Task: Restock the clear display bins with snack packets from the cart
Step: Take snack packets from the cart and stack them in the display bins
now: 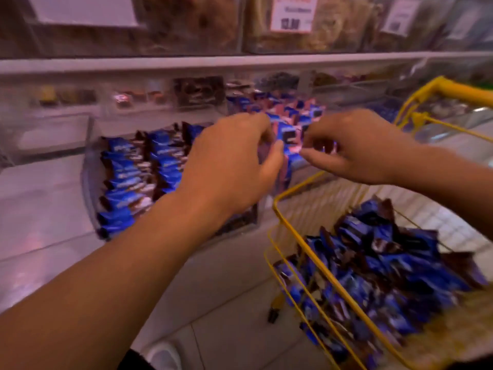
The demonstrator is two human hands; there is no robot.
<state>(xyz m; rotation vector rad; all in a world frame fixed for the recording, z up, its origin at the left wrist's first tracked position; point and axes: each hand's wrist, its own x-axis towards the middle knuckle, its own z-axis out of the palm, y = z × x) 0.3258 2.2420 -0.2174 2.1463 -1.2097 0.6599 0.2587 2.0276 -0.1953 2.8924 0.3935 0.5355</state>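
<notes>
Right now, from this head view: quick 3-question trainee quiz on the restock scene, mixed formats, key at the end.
1. True or false: the yellow cart is empty.
2. Which hand is nearer the cart: A left hand, B right hand?
3. Fill in: the blue packets stand in rows inside a clear ____.

Key: 1 false, it holds loose blue packets; 2 B; 3 bin.

Packet-filled bins (170,182) are sitting left of and beyond the fingers (269,156); the cart (298,233) of packets (386,276) is standing right, nearer.
</notes>
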